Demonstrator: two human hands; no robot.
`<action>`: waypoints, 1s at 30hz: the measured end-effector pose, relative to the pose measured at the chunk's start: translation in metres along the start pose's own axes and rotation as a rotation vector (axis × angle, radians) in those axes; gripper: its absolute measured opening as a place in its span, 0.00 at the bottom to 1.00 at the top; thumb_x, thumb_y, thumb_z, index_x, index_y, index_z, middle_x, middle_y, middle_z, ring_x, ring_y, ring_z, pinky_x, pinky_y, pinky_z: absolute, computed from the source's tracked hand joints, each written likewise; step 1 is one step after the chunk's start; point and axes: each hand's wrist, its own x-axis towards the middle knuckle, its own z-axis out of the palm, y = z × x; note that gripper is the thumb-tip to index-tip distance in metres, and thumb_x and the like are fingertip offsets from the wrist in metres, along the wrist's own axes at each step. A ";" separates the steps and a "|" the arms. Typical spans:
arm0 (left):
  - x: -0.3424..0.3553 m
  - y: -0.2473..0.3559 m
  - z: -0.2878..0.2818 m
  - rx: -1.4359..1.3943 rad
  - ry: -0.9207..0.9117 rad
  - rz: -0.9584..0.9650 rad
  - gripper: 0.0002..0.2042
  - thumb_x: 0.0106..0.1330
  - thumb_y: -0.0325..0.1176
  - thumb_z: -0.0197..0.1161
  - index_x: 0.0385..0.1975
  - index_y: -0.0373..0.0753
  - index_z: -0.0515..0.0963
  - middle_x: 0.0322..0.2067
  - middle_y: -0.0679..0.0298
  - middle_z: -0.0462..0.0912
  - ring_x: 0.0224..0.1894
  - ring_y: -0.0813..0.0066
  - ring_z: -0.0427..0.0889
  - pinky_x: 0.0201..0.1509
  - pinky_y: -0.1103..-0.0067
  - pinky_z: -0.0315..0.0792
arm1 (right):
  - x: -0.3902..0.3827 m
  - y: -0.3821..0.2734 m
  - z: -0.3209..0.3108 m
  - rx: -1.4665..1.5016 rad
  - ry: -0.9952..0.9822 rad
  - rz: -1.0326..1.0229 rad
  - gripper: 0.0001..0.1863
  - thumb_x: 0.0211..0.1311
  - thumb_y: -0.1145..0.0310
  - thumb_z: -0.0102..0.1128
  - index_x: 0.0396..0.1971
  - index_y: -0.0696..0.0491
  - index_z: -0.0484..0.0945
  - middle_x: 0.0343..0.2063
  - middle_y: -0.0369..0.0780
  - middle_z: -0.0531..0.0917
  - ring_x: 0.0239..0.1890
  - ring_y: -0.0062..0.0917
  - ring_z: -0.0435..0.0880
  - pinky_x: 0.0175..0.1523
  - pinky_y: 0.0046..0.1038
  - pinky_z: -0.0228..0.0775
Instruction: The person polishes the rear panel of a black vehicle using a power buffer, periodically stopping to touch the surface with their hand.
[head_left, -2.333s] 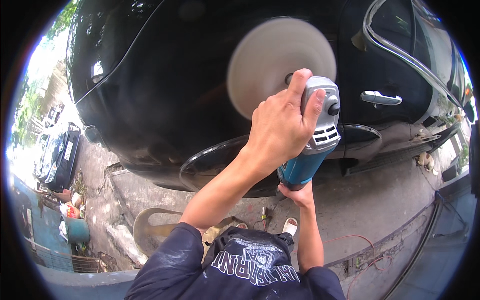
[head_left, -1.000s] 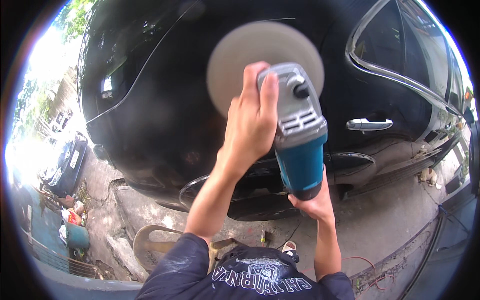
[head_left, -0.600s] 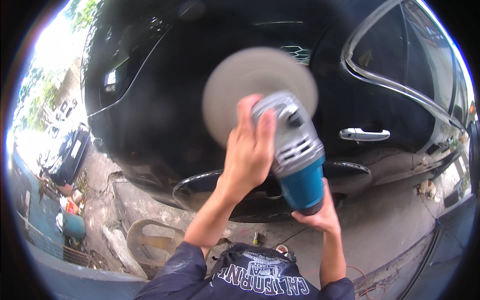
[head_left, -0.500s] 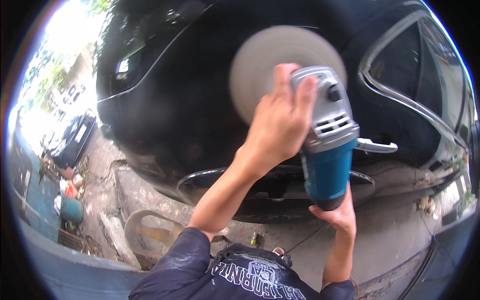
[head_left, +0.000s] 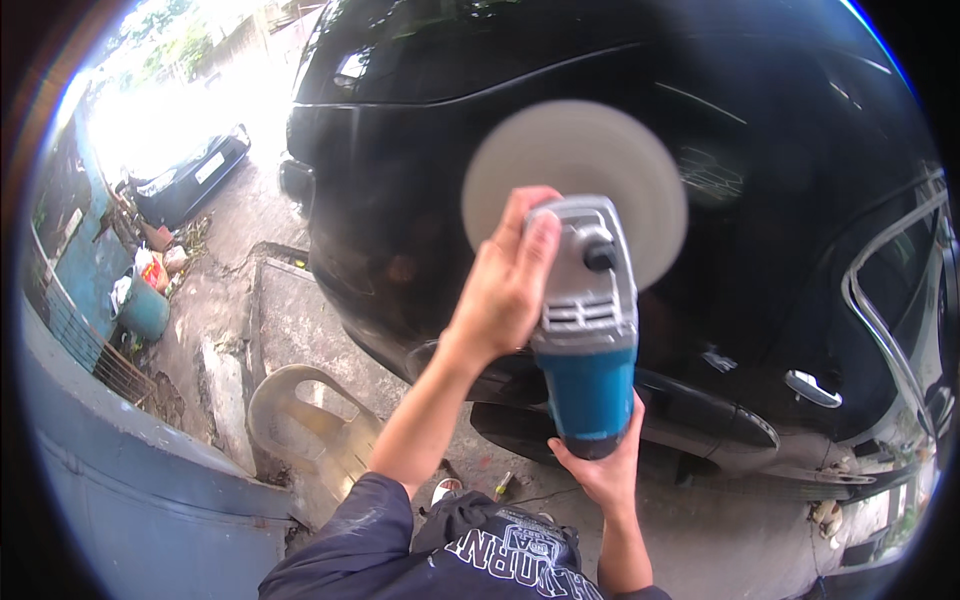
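A power polisher with a grey head and a blue body is held against the side of a black car. Its round pale pad lies flat on the dark panel and looks blurred. My left hand grips the grey head from the left side. My right hand holds the blue rear end from below. A chrome door handle shows to the right of the tool, and the wheel arch sits just under it.
A beige plastic chair stands on the concrete at lower left. A grey-blue wall runs along the left edge, with a teal bucket and clutter beside it. A second dark car is parked farther back on the left.
The polisher and both hands have shifted along the car panel, and the view has swung, so the door handle now lies lower right and more of the ground on the left shows.
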 end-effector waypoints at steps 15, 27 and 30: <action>-0.023 -0.194 -0.284 -0.676 0.346 -0.218 0.30 0.78 0.57 0.33 0.65 0.39 0.64 0.61 0.46 0.73 0.47 0.62 0.84 0.49 0.67 0.83 | 0.068 -0.027 0.235 -0.376 -0.464 -0.014 0.57 0.46 0.58 0.77 0.72 0.47 0.46 0.38 0.55 0.85 0.38 0.54 0.85 0.47 0.47 0.78; -0.060 -0.095 -0.072 -0.301 0.083 -0.038 0.18 0.78 0.41 0.44 0.60 0.37 0.66 0.51 0.57 0.80 0.50 0.64 0.81 0.55 0.72 0.74 | -0.011 0.034 0.067 -0.237 -0.061 0.010 0.54 0.36 0.69 0.79 0.67 0.52 0.58 0.47 0.49 0.84 0.47 0.39 0.86 0.55 0.36 0.77; -0.039 -0.043 0.008 -0.114 -0.180 0.045 0.16 0.74 0.39 0.54 0.58 0.46 0.66 0.38 0.47 0.84 0.36 0.44 0.86 0.39 0.61 0.78 | -0.049 0.074 0.028 -0.086 0.232 0.052 0.49 0.36 0.70 0.80 0.62 0.57 0.62 0.40 0.39 0.82 0.43 0.29 0.82 0.54 0.32 0.75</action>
